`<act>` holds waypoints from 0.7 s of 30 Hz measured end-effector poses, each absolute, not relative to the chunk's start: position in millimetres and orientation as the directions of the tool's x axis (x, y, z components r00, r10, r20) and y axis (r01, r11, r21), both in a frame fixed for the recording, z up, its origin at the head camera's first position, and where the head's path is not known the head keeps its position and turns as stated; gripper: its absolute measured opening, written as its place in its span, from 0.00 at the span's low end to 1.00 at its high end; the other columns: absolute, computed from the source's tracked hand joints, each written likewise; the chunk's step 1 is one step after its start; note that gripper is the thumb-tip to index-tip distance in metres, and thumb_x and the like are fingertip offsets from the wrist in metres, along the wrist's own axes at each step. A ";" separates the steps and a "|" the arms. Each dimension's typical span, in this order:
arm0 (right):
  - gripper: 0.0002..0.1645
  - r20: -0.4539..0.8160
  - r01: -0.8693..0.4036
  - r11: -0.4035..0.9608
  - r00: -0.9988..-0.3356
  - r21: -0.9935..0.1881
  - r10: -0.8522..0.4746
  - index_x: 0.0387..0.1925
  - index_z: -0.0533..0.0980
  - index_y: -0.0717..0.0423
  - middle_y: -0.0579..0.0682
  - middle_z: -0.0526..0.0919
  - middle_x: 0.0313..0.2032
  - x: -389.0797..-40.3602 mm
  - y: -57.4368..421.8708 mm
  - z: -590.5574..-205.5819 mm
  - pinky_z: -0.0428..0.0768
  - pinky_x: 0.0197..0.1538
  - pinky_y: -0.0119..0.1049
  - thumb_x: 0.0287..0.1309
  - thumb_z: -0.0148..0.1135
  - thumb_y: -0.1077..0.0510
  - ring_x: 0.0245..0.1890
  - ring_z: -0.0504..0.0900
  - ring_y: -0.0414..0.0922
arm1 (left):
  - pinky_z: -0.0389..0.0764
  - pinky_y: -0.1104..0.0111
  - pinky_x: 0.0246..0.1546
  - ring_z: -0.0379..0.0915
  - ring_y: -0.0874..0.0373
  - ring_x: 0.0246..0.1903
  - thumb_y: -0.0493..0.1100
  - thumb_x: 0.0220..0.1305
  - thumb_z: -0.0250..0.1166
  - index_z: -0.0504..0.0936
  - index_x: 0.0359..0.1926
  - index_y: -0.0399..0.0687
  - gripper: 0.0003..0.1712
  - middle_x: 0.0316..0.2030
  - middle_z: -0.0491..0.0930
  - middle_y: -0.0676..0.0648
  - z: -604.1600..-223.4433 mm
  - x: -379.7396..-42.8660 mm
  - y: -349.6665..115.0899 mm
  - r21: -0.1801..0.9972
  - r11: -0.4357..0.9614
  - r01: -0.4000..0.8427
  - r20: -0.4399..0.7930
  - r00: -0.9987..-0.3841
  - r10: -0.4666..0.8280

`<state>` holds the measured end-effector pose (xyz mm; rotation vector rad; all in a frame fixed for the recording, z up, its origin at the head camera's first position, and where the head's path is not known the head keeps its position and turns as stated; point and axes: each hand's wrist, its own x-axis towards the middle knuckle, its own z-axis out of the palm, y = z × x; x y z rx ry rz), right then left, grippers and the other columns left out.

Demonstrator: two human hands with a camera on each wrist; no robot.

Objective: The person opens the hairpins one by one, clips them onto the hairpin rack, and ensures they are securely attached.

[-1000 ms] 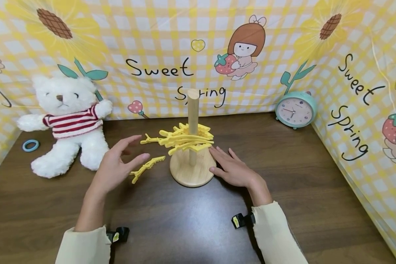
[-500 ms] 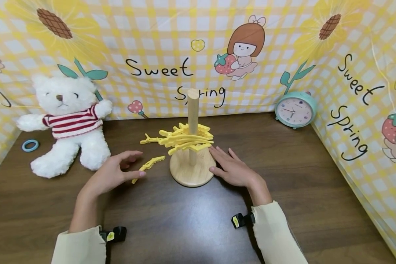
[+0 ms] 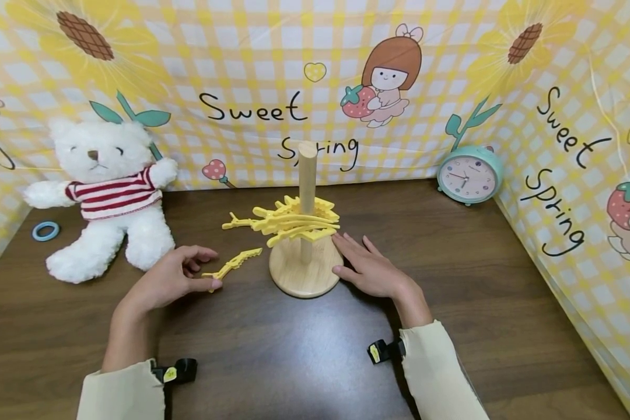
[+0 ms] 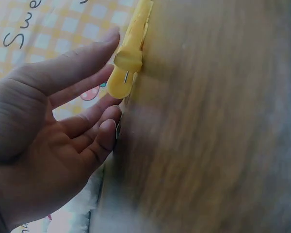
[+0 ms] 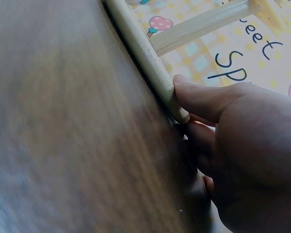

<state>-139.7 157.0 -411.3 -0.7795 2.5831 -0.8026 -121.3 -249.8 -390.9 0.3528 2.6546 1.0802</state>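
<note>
A single yellow alligator hair clip (image 3: 235,263) lies on the table left of the wooden stand (image 3: 303,281). My left hand (image 3: 165,279) is at its near end, with the thumb beside the clip and the other fingers bent. The left wrist view shows the clip's rounded end (image 4: 119,87) between thumb and fingers, without a plain pinch. My right hand (image 3: 373,271) holds the right edge of the stand's round base, thumb against the rim (image 5: 157,73). Several more yellow clips (image 3: 294,220) cluster around the upright post (image 3: 307,175).
A white teddy bear (image 3: 110,169) in a striped shirt sits at the back left, with a blue ring (image 3: 46,231) beside it. A green alarm clock (image 3: 469,178) stands at the back right. Printed cloth (image 3: 252,52) hangs behind and on both sides of the table (image 3: 304,361).
My left hand has come down and left to the near end of the loose clip, its fingers bending more. My right hand, the stand and the clustered clips stay put.
</note>
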 end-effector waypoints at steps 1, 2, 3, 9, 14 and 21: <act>0.41 -0.142 -0.401 0.693 -0.798 -0.599 -0.585 0.81 0.45 0.53 0.48 0.47 0.79 -139.7 156.8 -411.0 0.31 0.77 0.46 0.78 0.48 0.44 0.79 0.42 0.43 | 0.74 0.61 0.45 0.71 0.49 0.47 0.52 0.58 0.78 0.79 0.60 0.37 0.35 0.51 0.80 0.41 -390.9 -121.0 -250.5 0.702 0.700 0.130 -0.146 -0.936 0.320; 0.41 -0.143 -0.399 0.694 -0.799 -0.599 -0.583 0.81 0.45 0.52 0.48 0.47 0.79 -139.8 156.7 -410.9 0.31 0.77 0.46 0.78 0.48 0.44 0.79 0.42 0.43 | 0.74 0.60 0.45 0.70 0.49 0.46 0.52 0.57 0.78 0.79 0.60 0.37 0.35 0.51 0.80 0.41 -390.8 -120.7 -250.9 0.698 0.703 0.133 -0.151 -0.933 0.327; 0.41 -0.145 -0.397 0.694 -0.800 -0.601 -0.582 0.81 0.45 0.52 0.48 0.47 0.79 -139.8 156.5 -410.8 0.31 0.77 0.46 0.78 0.48 0.44 0.79 0.42 0.43 | 0.73 0.60 0.46 0.70 0.49 0.46 0.53 0.57 0.78 0.79 0.60 0.38 0.36 0.51 0.79 0.41 -390.6 -120.3 -251.3 0.695 0.706 0.136 -0.158 -0.929 0.334; 0.41 -0.152 -0.389 0.701 -0.804 -0.598 -0.575 0.81 0.45 0.52 0.47 0.47 0.79 -139.7 156.5 -411.7 0.31 0.77 0.45 0.78 0.47 0.43 0.79 0.42 0.43 | 0.72 0.57 0.46 0.68 0.48 0.47 0.55 0.54 0.79 0.77 0.62 0.40 0.40 0.49 0.74 0.40 -387.4 -119.5 -251.6 0.693 0.712 0.115 -0.224 -0.904 0.364; 0.41 -0.152 -0.387 0.702 -0.805 -0.597 -0.573 0.81 0.45 0.52 0.48 0.47 0.79 -139.7 156.8 -412.5 0.32 0.77 0.46 0.78 0.47 0.43 0.79 0.42 0.43 | 0.73 0.58 0.45 0.68 0.49 0.45 0.54 0.53 0.80 0.76 0.62 0.40 0.41 0.47 0.71 0.40 -386.2 -121.1 -249.7 0.692 0.716 0.095 -0.275 -0.882 0.383; 0.41 -0.152 -0.387 0.704 -0.806 -0.596 -0.572 0.81 0.45 0.52 0.48 0.47 0.79 -140.1 157.2 -412.2 0.31 0.77 0.45 0.78 0.47 0.43 0.79 0.42 0.42 | 0.74 0.63 0.41 0.69 0.51 0.42 0.48 0.55 0.80 0.79 0.53 0.37 0.31 0.41 0.74 0.43 -387.5 -123.9 -249.5 0.689 0.719 0.097 -0.250 -0.899 0.361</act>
